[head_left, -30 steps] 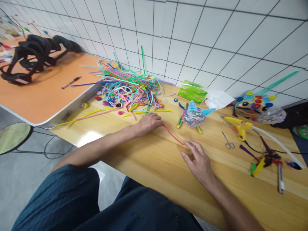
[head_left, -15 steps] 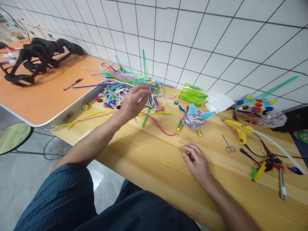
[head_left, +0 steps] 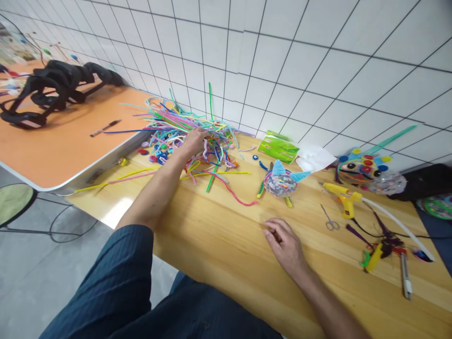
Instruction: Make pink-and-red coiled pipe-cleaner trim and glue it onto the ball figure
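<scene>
My left hand reaches into a heap of colourful pipe cleaners near the wall. Its fingertips are hidden among the stems, so whether they grip one does not show. My right hand rests on the wooden table with loosely bent fingers, thumb apart and nothing in it. Beyond it stands a small figure with a speckled round body and blue pipe-cleaner ears. A red pipe cleaner curves over the table between the heap and my right hand.
Scissors, a yellow glue gun with its cord, and a utility knife lie to the right. Behind the figure is a green tissue pack. A decorated figure stands far right. Black headgear sits on the orange table.
My left hand has lowered from above the heap into the pipe cleaners. My right hand stays in about the same place on the table. The view has shifted slightly.
</scene>
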Demonstrator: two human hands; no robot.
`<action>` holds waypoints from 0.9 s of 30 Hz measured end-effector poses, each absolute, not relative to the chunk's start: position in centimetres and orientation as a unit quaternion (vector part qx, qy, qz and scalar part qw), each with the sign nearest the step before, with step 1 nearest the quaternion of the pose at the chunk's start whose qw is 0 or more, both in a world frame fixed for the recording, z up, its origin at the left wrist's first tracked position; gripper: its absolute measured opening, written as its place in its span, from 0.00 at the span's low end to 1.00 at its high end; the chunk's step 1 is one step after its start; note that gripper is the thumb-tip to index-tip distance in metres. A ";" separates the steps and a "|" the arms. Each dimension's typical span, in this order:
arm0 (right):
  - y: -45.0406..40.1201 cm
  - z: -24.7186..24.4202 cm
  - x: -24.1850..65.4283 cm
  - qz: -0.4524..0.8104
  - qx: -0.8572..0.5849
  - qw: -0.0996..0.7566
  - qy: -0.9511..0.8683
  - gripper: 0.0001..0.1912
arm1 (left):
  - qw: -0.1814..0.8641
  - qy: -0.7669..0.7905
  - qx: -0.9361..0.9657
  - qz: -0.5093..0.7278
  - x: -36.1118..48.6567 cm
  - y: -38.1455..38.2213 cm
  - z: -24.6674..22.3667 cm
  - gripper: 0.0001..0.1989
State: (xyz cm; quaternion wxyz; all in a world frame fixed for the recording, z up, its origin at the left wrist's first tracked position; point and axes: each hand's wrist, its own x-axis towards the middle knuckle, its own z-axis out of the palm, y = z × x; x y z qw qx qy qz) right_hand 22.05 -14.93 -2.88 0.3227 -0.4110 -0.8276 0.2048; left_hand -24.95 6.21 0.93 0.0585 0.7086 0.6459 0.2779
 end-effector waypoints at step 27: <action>-14.6 -2.5 21.9 0.177 -0.390 0.331 -0.841 0.07 | -0.049 0.706 0.635 0.310 -25.2 7.7 -1.9 0.13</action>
